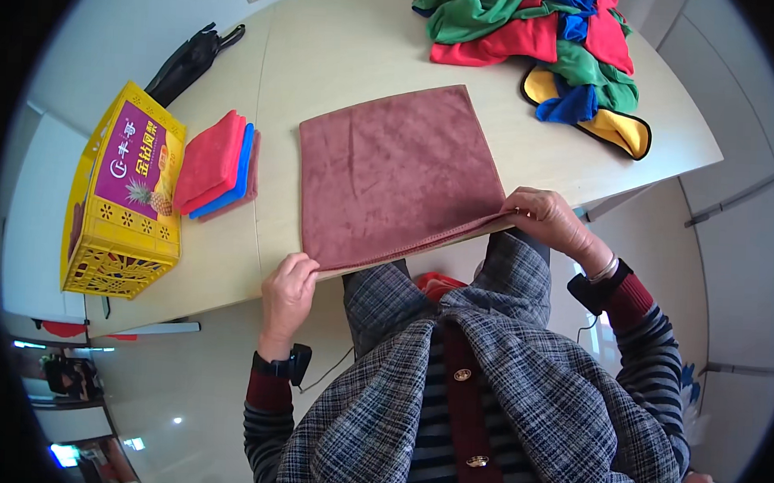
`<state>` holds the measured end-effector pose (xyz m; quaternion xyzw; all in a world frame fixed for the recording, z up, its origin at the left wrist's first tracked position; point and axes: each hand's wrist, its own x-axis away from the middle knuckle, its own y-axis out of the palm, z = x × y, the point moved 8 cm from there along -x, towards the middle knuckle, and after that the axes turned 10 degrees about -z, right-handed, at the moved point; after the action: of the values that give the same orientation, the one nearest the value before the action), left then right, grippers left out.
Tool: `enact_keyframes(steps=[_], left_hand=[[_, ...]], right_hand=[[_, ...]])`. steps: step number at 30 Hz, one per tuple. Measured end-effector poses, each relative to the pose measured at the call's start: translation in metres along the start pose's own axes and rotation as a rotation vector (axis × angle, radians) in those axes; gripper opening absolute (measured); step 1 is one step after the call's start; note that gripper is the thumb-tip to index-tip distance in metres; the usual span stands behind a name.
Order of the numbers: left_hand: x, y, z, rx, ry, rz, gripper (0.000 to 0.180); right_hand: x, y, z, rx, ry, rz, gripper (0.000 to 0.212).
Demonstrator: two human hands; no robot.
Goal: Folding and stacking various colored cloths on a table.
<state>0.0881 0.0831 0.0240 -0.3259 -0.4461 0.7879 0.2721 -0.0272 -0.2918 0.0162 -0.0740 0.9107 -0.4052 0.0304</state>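
A dusty-red cloth, like a towel, lies spread on the pale table in front of me, its near edge along the table's front edge. My left hand pinches its near left corner. At the near right corner, my right hand grips the cloth between thumb and fingers. Between the two hands the near edge looks doubled, one layer over another. To the left sits a small stack of folded cloths, red on top, then blue, then dusty red.
A yellow plastic crate with a purple panel stands at the table's left edge. Behind it lies a black umbrella-like item. A loose heap of green, red, blue and yellow cloths covers the far right. The table ends right before my lap.
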Motion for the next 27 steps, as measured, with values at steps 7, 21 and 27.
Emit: enact_keyframes(steps=[7,21,27], left_hand=[[-0.018,0.003,0.007,0.216,-0.158,-0.489,0.009],[-0.233,0.110,-0.087,-0.306,0.005,-0.206,0.061],[-0.229,0.116,-0.095,-0.343,-0.231,-0.297,0.069]], right_hand=[[-0.017,-0.006,-0.006,-0.019,-0.039,-0.240,0.017],[-0.254,0.067,-0.008,0.503,0.055,0.105,0.065],[-0.252,0.045,0.030,0.580,0.125,0.092,0.066]])
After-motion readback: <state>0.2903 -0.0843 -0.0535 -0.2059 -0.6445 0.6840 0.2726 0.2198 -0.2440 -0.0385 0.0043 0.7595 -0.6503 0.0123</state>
